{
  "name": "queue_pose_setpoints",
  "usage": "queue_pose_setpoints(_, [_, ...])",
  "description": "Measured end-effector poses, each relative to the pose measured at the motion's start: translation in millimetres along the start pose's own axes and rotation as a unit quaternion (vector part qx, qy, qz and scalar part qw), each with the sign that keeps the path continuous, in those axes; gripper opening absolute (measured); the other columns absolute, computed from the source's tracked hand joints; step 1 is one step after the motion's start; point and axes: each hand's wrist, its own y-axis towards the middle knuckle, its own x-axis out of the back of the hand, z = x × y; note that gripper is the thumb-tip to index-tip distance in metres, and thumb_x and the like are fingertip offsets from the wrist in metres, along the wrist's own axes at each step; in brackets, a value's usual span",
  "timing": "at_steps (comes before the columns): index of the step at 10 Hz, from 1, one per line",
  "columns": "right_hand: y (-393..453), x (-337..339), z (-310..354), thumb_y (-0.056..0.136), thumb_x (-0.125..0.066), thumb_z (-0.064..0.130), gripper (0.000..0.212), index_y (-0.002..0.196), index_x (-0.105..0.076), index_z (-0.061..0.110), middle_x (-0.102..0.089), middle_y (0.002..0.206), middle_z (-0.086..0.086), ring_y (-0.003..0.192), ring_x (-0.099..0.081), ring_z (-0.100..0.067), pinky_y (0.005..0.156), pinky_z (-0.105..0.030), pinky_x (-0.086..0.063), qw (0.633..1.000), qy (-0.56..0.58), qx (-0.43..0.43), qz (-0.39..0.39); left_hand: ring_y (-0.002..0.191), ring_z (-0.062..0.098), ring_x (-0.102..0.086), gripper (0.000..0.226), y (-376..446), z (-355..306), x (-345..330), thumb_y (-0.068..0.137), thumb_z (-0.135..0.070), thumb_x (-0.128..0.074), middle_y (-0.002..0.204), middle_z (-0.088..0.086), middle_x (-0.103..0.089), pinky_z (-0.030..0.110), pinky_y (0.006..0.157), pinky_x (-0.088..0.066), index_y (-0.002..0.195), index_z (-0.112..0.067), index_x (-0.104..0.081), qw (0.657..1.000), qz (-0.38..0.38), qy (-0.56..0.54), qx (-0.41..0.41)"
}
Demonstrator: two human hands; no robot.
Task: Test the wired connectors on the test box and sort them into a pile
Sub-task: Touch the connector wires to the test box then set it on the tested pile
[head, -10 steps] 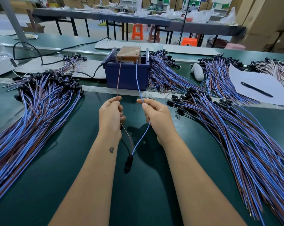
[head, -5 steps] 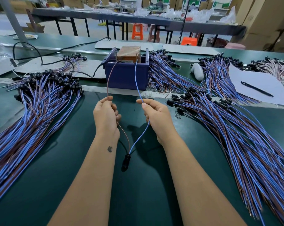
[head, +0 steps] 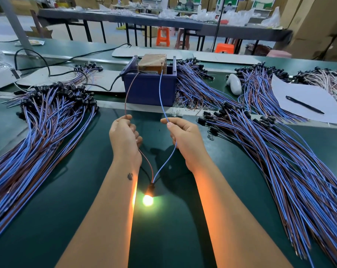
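Note:
A blue test box (head: 150,89) with a brown block (head: 153,60) on top stands on the green table. My left hand (head: 124,138) pinches a brown wire (head: 128,97) whose tip reaches a pin on the box's left. My right hand (head: 185,138) pinches a blue wire (head: 161,93) that runs to a pin on the right. Both wires meet at a black connector (head: 150,187) between my forearms, and its bulb (head: 147,200) glows brightly.
A large pile of wired connectors (head: 38,132) lies at the left, another (head: 279,161) at the right, and more (head: 194,86) behind the box. A sheet of paper (head: 303,101) with a pen (head: 304,104) sits at the far right. A black cable (head: 105,87) runs into the box.
My left hand has shifted left and set the brown wire's tip on the box's pin. The bulb at the connector, dark before, is now lit.

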Motion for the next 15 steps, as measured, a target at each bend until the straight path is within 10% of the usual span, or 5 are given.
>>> queue_pose_setpoints(6, [-5.7,-12.1,2.3,0.096,-0.055,0.007,0.021,0.101,-0.071,0.021,-0.06,0.064,0.015,0.059,-0.043,0.0,0.058,-0.013,-0.037,0.995,-0.025,0.094,-0.028,0.058,-0.006,-0.054,0.024,-15.3,9.2,-7.1,0.094,-0.013,-0.058,0.073,-0.019,-0.069,0.019,0.059,-0.042,0.084,-0.028,-0.073,0.964,0.168,0.195,-0.072])
queue_pose_setpoints(7, [-5.8,-12.4,0.0,0.096,-0.057,0.011,0.018,0.104,-0.072,0.017,-0.069,0.086,-0.017,0.069,-0.052,-0.017,0.066,-0.031,-0.046,0.993,-0.071,0.087,-0.022,0.046,-0.006,-0.047,0.021,-15.6,6.2,-6.7,0.094,-0.018,-0.058,0.06,-0.021,-0.062,0.017,0.052,-0.036,0.085,-0.028,-0.075,0.965,0.158,0.195,-0.073])
queue_pose_setpoints(11, [-8.7,-7.5,1.8,0.088,-0.07,0.008,0.057,0.13,-0.053,0.044,-0.056,0.084,-0.001,0.072,-0.053,-0.014,0.074,-0.029,-0.052,0.99,-0.041,0.076,0.111,0.046,0.009,-0.045,0.021,-7.6,-1.0,-1.0,0.097,-0.016,-0.056,0.052,-0.006,-0.047,0.019,0.044,-0.043,0.076,-0.015,-0.058,0.983,0.177,0.04,-0.005])
queue_pose_setpoints(13, [-1.5,-1.6,4.6,0.105,-0.039,0.031,0.029,0.112,-0.067,0.029,-0.065,0.084,-0.001,0.064,-0.057,-0.011,0.067,-0.025,-0.048,0.979,0.199,0.025,0.018,0.054,0.005,-0.058,0.021,-7.5,-0.3,-0.4,0.095,-0.015,-0.063,0.061,-0.009,-0.063,0.018,0.052,-0.048,0.075,-0.019,-0.06,0.991,0.128,0.038,-0.024])
queue_pose_setpoints(15, [9.1,18.7,6.3,0.108,-0.031,0.022,0.033,0.095,-0.061,0.015,-0.064,0.073,0.004,0.063,-0.06,-0.01,0.062,-0.024,-0.049,0.962,0.253,0.024,-0.096,0.061,0.008,-0.061,0.018,-24.6,2.4,-3.4,0.085,-0.003,-0.072,0.066,-0.001,-0.068,0.018,0.063,-0.052,0.073,-0.016,-0.071,0.932,0.287,0.16,-0.153])
